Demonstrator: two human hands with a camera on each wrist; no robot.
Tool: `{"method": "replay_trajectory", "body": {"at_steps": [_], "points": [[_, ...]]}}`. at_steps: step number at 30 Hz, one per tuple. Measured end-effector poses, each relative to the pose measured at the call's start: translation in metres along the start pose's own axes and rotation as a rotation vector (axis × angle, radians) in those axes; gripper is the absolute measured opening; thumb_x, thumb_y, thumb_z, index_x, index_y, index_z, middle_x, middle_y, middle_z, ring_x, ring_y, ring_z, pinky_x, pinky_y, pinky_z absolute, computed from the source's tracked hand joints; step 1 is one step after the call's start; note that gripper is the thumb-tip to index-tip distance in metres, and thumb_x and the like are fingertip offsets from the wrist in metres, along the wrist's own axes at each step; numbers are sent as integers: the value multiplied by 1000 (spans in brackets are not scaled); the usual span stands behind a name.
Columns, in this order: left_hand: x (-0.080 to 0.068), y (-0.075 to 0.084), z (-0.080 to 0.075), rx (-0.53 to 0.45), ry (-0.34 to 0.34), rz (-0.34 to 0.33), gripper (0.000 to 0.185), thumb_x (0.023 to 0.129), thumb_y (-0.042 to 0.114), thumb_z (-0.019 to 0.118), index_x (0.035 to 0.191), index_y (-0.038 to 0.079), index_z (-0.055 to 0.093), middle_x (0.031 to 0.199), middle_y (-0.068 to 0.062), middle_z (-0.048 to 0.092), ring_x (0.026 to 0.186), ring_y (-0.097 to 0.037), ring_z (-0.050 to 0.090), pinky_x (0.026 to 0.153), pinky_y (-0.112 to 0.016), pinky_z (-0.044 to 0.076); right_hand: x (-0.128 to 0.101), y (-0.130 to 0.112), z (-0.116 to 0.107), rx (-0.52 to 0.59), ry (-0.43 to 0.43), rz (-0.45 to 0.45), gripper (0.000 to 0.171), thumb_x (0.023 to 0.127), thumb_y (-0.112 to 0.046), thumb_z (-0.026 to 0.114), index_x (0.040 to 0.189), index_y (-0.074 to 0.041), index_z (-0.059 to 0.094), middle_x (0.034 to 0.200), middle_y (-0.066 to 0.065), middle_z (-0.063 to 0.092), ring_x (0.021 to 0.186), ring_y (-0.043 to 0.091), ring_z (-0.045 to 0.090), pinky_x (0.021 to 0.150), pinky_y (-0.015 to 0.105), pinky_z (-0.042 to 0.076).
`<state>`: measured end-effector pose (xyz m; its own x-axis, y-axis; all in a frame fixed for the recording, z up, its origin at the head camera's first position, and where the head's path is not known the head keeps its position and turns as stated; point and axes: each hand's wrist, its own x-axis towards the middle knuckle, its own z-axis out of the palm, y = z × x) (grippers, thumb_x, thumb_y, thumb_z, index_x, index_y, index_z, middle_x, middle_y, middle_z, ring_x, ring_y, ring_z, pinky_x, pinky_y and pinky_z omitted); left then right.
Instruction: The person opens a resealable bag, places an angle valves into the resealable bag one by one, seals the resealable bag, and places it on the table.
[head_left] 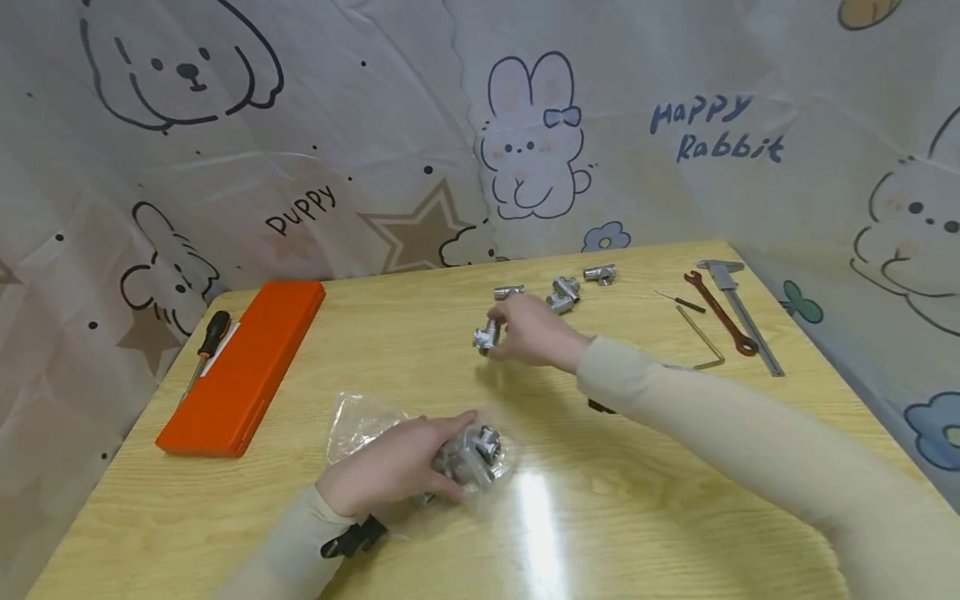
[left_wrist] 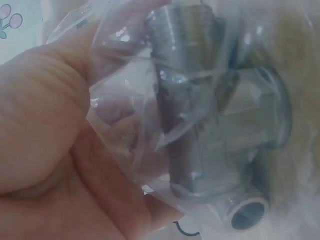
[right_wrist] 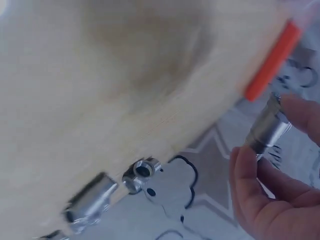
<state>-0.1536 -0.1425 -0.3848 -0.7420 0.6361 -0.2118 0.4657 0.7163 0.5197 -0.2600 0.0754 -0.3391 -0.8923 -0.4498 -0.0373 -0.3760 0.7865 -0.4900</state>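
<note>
My left hand [head_left: 393, 465] grips a clear plastic bag [head_left: 358, 419] low over the front middle of the table. Inside it are metal tee pipe fittings [left_wrist: 200, 115], seen through the film in the left wrist view, one with a threaded end. Farther back, my right hand [head_left: 538, 330] pinches a single shiny tee fitting [head_left: 486, 337] between thumb and fingers; the right wrist view shows this fitting [right_wrist: 267, 131] at the fingertips. Just behind that hand lies another metal fitting [head_left: 509, 292]. A small cluster of fittings [head_left: 564, 293] and a separate one [head_left: 600, 273] sit near the table's back edge.
On the left lie an orange case [head_left: 247, 375] and a screwdriver [head_left: 213, 337]. At the right are a caliper [head_left: 750, 321], a brown wrench [head_left: 720, 312], a hex key [head_left: 701, 333] and a thin small screwdriver [head_left: 686, 302]. A printed cloth [head_left: 405, 125] hangs behind the table.
</note>
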Motion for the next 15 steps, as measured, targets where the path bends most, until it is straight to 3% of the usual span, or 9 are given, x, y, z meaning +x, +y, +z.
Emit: {"method": "replay_trajectory", "body": {"at_steps": [3,8,13,15], "points": [[0,-2,-2,-3,-2,7,98,74,36,86,153,8,36,129,-5,64,89,-7,58,87,-32,50,-44,10,-8,94,6,-9,62,76,-20,86,130,-1,62,116,10,67,99,23,63,87,36,54],[-2,-5,-4,12,24,31,94,74,33,86,152,9,40,117,-5,68,81,-5,57,77,-28,51,-101,19,-1,236,21,-46,63,74,-16,88,129,1,62,112,6,66,95,23,63,80,28,55],[-1,-3,-6,32,28,48,90,76,33,85,152,11,40,79,3,61,59,-4,44,60,-26,46,-125,17,22,277,-4,-108,61,73,-13,88,126,1,63,110,5,66,89,18,62,72,22,54],[0,-2,-5,42,30,58,88,77,31,84,152,12,41,85,0,64,64,-3,47,62,-26,47,-126,16,32,283,-13,-121,60,73,-14,88,126,0,63,112,5,66,88,16,61,70,22,54]]}}
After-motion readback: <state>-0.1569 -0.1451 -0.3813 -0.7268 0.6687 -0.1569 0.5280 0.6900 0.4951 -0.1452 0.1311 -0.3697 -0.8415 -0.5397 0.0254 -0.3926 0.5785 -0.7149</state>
